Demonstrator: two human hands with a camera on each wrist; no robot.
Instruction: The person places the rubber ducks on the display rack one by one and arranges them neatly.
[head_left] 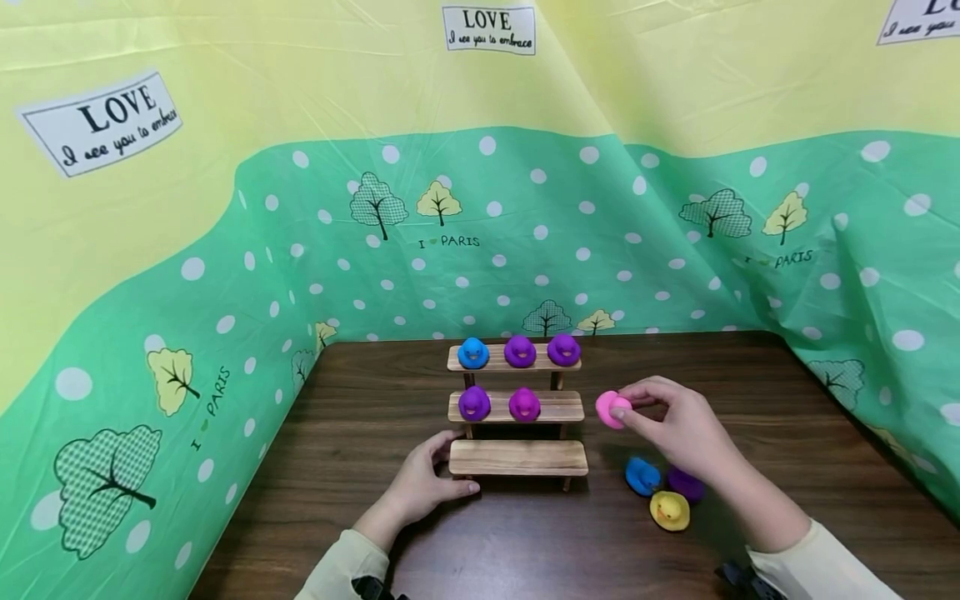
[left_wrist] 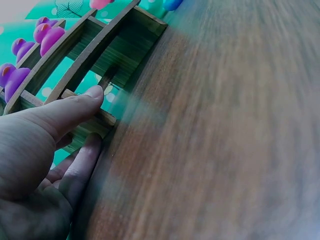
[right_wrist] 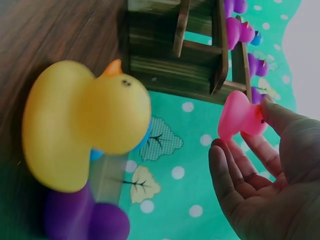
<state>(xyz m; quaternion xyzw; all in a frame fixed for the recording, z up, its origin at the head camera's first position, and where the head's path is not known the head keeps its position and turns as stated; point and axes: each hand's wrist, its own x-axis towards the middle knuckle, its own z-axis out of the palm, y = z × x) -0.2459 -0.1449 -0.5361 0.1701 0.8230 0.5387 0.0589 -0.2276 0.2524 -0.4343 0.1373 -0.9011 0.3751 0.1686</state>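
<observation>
A three-tier wooden display stand is on the table, with my left hand holding the left end of its lowest tier. In the left wrist view, the thumb lies along the stand's side and the fingers are lower down. My right hand pinches a pink rubber duck between thumb and fingertips, in the air right of the middle tier. The top tier carries a blue duck and two purple ducks. On the middle tier sit a purple duck and a magenta-purple one.
Below the right hand, a blue duck, a yellow duck and a purple duck lie close together on the dark wooden table. A green and yellow printed cloth surrounds the back and sides.
</observation>
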